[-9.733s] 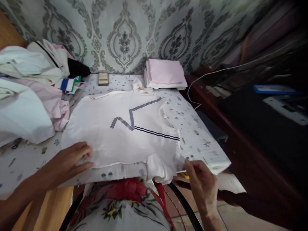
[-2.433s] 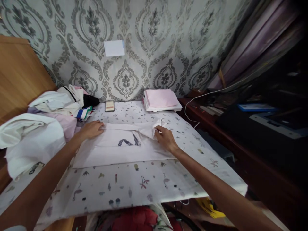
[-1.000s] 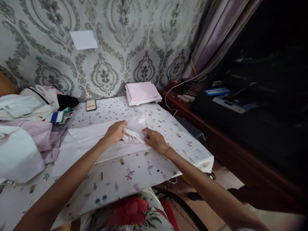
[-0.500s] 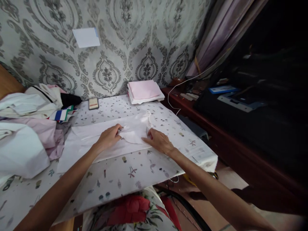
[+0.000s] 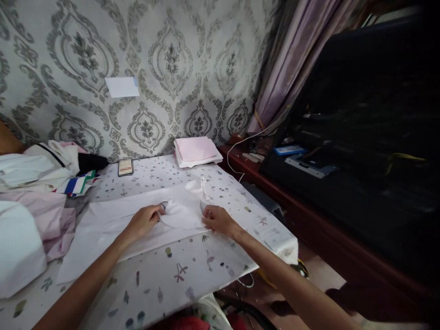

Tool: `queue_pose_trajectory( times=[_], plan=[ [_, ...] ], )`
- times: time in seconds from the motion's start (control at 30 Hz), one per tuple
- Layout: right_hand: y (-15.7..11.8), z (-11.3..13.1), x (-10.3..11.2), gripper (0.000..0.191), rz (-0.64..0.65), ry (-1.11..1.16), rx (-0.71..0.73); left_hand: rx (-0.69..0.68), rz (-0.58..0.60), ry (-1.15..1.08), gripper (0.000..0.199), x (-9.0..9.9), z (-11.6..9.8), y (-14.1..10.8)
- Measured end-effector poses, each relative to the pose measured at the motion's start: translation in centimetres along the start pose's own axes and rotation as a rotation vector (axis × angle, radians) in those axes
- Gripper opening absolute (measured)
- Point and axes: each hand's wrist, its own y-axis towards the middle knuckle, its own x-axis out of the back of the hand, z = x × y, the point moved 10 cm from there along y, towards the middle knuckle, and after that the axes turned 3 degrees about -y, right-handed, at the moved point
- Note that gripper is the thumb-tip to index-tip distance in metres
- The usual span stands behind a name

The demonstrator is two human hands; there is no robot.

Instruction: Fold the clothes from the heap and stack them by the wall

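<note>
Lying folded lengthwise into a long strip, a thin white garment point(image 5: 120, 215) stretches across a counter point(image 5: 154, 279) covered in pale cloth with a small scattered print. Its near end is at the person's left, and its far end, with a crumpled, narrow raised bit of cloth, is toward the right. The left hand point(image 5: 142, 222) is over the middle of the strip, its fingers curled nearly closed on a fold where a greyish patch shows. The right hand point(image 5: 220, 221) is at the right end, its fingers bent and drawn together on the garment's edge. A loose white layer spreads between the two hands.

Behind the garment, against the wall, sits a neat stack of folded cloth point(image 5: 197, 149), pink on top and white below. To the left of the stack is a small flat rectangular object point(image 5: 125, 167), its face blurred. Along the left side is a loose heap of clothes point(image 5: 44, 220) in white, cream, pink and black, with a blue, white and green striped piece. Patterned grey wallpaper point(image 5: 172, 59) rises behind, bearing a blank-looking white sheet point(image 5: 123, 87). On the right, a white cable point(image 5: 233, 146) curves over dark red furniture point(image 5: 309, 229), beside a purple curtain point(image 5: 288, 55).
</note>
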Motion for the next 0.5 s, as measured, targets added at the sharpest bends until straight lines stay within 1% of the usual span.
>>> queue_pose_trajectory(
  times=[0.07, 0.1, 0.17, 0.23, 0.3, 0.37, 0.43, 0.5],
  plan=[
    [-0.2, 0.3, 0.2, 0.012, 0.003, -0.106, 0.044, -0.006, -0.013, 0.121, 0.029, 0.3, -0.3, -0.3],
    [-0.1, 0.5, 0.7, 0.010, -0.015, -0.132, 0.057, -0.004, -0.015, 0.161, 0.028, 0.4, -0.5, -0.5],
    [0.5, 0.8, 2.5, 0.010, -0.091, -0.183, 0.072, -0.009, -0.019, 0.215, 0.028, 1.0, -1.0, -0.7],
    [1.9, 1.2, 5.0, 0.013, -0.200, -0.288, 0.088, -0.047, -0.023, 0.224, 0.030, 1.7, -2.1, -0.7],
    [4.0, 1.5, 7.5, 0.015, -0.298, -0.399, 0.085, -0.124, -0.027, 0.180, 0.031, 2.2, -3.7, -0.4],
    [6.7, 1.2, 9.2, 0.018, -0.334, -0.430, 0.058, -0.199, -0.029, 0.106, 0.034, 2.2, -5.5, 0.1],
    [9.5, 0.9, 9.9, 0.022, -0.331, -0.455, 0.049, -0.248, -0.024, 0.053, 0.039, 1.4, -7.1, 0.8],
    [12.2, 0.6, 9.8, 0.032, -0.312, -0.477, 0.059, -0.269, -0.001, 0.060, 0.046, -0.3, -8.1, 1.6]
  ],
)
